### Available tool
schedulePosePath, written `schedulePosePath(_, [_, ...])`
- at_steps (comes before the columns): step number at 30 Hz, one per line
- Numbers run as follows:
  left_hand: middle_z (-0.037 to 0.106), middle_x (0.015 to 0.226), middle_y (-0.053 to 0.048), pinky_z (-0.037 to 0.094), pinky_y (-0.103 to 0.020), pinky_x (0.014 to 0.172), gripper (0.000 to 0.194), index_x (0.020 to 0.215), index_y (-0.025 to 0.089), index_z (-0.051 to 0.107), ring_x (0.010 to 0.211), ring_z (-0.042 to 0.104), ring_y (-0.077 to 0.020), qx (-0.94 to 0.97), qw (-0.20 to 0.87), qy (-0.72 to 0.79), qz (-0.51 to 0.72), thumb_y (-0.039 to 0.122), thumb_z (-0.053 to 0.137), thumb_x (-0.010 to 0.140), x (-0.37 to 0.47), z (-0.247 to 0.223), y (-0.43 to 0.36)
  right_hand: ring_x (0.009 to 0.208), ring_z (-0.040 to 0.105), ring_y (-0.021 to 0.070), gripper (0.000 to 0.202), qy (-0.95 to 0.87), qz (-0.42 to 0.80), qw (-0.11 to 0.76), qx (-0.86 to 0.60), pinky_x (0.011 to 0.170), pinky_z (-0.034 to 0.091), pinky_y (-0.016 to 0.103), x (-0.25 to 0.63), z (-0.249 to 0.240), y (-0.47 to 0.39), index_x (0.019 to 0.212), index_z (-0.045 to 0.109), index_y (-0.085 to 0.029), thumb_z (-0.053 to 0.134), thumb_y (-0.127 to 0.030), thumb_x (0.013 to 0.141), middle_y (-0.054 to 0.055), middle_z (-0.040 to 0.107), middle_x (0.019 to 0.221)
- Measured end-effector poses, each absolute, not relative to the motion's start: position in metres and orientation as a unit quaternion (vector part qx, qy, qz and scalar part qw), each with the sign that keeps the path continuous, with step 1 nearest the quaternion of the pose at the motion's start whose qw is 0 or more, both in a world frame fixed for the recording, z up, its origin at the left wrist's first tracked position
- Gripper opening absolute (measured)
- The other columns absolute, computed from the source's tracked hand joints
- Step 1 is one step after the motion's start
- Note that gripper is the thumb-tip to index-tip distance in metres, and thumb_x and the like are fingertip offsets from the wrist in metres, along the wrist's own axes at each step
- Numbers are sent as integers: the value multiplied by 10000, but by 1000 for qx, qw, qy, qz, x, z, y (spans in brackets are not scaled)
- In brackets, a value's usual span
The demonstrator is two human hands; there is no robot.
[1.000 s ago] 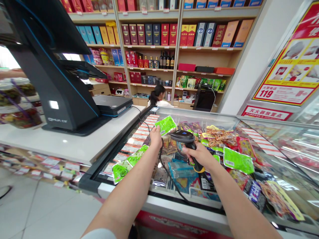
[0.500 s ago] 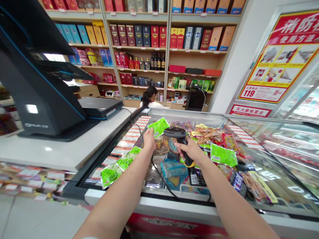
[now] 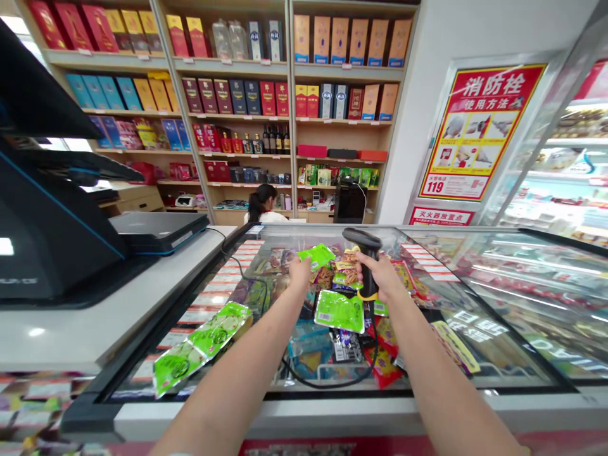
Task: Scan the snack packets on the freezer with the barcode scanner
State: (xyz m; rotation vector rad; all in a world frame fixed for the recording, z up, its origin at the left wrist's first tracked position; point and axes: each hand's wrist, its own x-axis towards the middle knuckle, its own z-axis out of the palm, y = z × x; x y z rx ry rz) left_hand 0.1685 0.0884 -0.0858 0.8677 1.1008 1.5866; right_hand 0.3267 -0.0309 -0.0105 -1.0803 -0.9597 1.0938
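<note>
Above the glass top of the freezer, my left hand (image 3: 299, 273) pinches the edge of a bright green snack packet (image 3: 317, 255). My right hand (image 3: 377, 272) is wrapped round the handle of a black barcode scanner (image 3: 361, 238), whose cable loops down over the glass. Under and between the hands lies a pile of snack packets, with another green packet (image 3: 339, 310) on the near side of it. To the left, overlapping green packets (image 3: 204, 345) rest on the glass. A yellow-edged packet (image 3: 456, 345) lies partly behind my right forearm.
A dark checkout machine with a flat scale (image 3: 159, 229) stands on the white counter (image 3: 61, 339) at the left. Shelves of boxes and bottles (image 3: 237, 117) line the back. A person (image 3: 263, 206) is beyond the freezer (image 3: 517, 396), whose glass extends right.
The view has shifted right. My right hand has raised the scanner and turned it somewhat away from the green packet in my left hand. Packets in the pile now appear in different places.
</note>
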Motion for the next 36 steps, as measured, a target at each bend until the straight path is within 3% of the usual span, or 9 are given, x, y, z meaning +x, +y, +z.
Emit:
schedulePosePath(6, [672,817,-57,430,-345,849,389,880,210,624,886,630,-247,467,345,557,594,19,671,543,183,-80,72,386,476,91,362,-403,468,636,-462,382,412,227,333,-15,-28,657,535,-198,810,-422,580,-62,548,479])
schedulePosePath(10, [694,965,-127,401,-452,939,322,911,205,692,1014,614,-319,579,293,619,443,113,707,602,186,-74,57,394,494,93,386,-408,471,632,-461,389,419,229,336,-21,-27,652,532,-195,816,-444,578,-60,563,492])
schedulePosePath(14, [514,1375,-146,277,-564,1048,254,923,236,730,1276,443,-359,638,204,659,343,223,707,671,191,-71,44,388,492,87,401,-404,478,629,-461,377,414,219,338,-26,-28,650,540,-184,827,-449,564,-57,562,487])
schedulePosePath(16, [447,1449,-120,226,-591,1072,241,947,257,731,1322,393,-348,658,191,661,305,244,679,712,194,-71,40,388,492,90,394,-400,484,625,-464,370,416,217,339,-27,-29,687,551,-186,840,-417,553,-59,562,486])
schedulePosePath(20, [426,1465,-134,259,-580,1063,305,1040,253,708,1321,401,-341,664,199,653,305,272,665,738,191,-67,35,397,499,95,388,-398,486,624,-465,363,424,210,340,-30,-32,726,539,-199,846,-372,563,-64,563,493])
schedulePosePath(23, [486,1410,-134,342,-485,1030,335,1048,245,700,1256,479,-312,656,198,637,352,276,687,714,166,-57,35,392,497,96,362,-416,485,608,-470,358,425,215,337,-29,-33,732,557,-194,823,-396,594,-54,564,503])
schedulePosePath(28, [707,880,-80,414,-386,922,306,700,247,668,1025,609,-313,612,244,616,432,253,843,449,67,-41,32,392,499,91,361,-482,507,541,-466,367,418,205,317,-23,-37,782,568,-186,802,-413,625,-52,571,511])
schedulePosePath(31, [689,735,-66,416,-403,900,389,591,237,580,976,629,-348,604,214,679,358,259,867,330,8,-42,14,385,491,85,356,-518,525,504,-449,371,410,198,296,-20,-38,776,557,-188,803,-385,611,-62,569,501])
schedulePosePath(36, [695,991,-167,432,-423,889,477,764,215,635,1040,611,-393,692,87,705,130,295,855,348,-33,-57,-29,378,473,79,309,-556,529,472,-434,371,395,200,263,-22,-34,701,539,-185,771,-373,622,-68,546,479])
